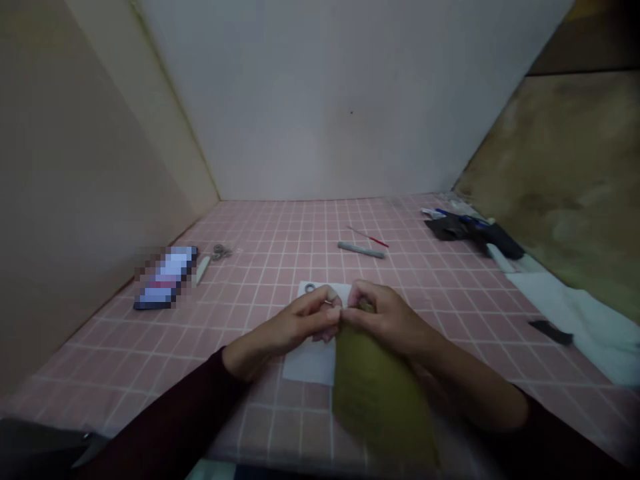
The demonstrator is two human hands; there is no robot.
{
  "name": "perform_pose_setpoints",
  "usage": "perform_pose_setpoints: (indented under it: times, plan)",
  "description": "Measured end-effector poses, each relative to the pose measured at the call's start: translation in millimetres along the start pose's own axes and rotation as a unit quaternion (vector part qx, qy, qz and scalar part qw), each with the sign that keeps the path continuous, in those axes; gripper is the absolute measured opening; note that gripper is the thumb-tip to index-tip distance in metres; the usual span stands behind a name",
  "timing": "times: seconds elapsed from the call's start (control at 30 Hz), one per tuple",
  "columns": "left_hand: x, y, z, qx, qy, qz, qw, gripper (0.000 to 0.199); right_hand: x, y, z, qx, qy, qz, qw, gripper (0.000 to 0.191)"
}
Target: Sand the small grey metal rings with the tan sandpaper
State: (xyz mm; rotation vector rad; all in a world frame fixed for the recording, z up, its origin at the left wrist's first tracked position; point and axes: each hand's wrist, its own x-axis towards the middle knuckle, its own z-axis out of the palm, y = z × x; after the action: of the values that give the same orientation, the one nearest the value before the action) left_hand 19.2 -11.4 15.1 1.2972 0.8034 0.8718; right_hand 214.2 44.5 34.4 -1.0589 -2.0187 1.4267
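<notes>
My left hand [305, 321] and my right hand [387, 315] meet at the middle of the table, fingertips pinched together. From my right hand hangs an olive-green cloth [377, 393], its top edge between the fingers and its lower part over the table's front edge. The left fingertips touch the cloth's upper left corner; anything smaller between them is too small to make out. Under and behind my left hand lies a white sheet [307, 363], with a small grey ring [310, 288] near its top edge.
Beyond the hands on the pink checked table [270, 267] lie a grey marker [361, 250] and a thin red-handled tool [375, 240]. To the left are a phone [167, 277] and scissors [220, 252]. Dark scraps [450, 227] and white cloth [575, 310] lie right.
</notes>
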Motion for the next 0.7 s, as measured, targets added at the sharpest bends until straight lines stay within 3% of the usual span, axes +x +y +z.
perform_pose_setpoints:
  times: [0.07,0.17,0.23,0.3,0.37,0.43,0.53,0.6,0.63,0.7]
  plan:
    - [-3,4,3.0,0.026,0.007,0.026,0.999,0.021,0,2,0,0.127,-0.088,0.077,0.985,0.026]
    - [-6,7,4.0,0.108,0.012,0.031,0.994,0.022,1,9,3,0.275,-0.231,0.141,0.923,0.029]
    - [-5,5,1.6,0.118,0.014,0.021,0.993,0.023,1,10,4,0.256,-0.207,0.128,0.936,0.027]
    - [-2,2,-1.9,0.082,0.007,-0.004,0.997,0.023,0,6,5,0.154,-0.092,0.067,0.982,0.024]
    - [0,-1,-4.1,0.043,-0.009,-0.025,0.999,0.023,0,1,4,0.047,0.004,0.0,0.999,0.024]
    - [0,0,-3.6,0.041,-0.016,-0.019,0.999,0.023,0,-1,3,0.033,0.0,-0.006,0.999,0.026]
    - [-3,6,-0.6,0.095,0.003,0.018,0.995,0.023,3,4,3,0.162,-0.132,0.098,0.973,0.033]
    - [-4,7,-0.3,0.113,0.012,0.027,0.993,0.022,4,6,4,0.211,-0.17,0.132,0.953,0.035]
    - [-3,6,-1.0,0.108,0.012,0.023,0.994,0.022,3,6,5,0.197,-0.152,0.121,0.961,0.034]
    - [-1,2,-3.1,0.077,0.004,-0.003,0.997,0.021,1,3,5,0.104,-0.059,0.053,0.991,0.029]
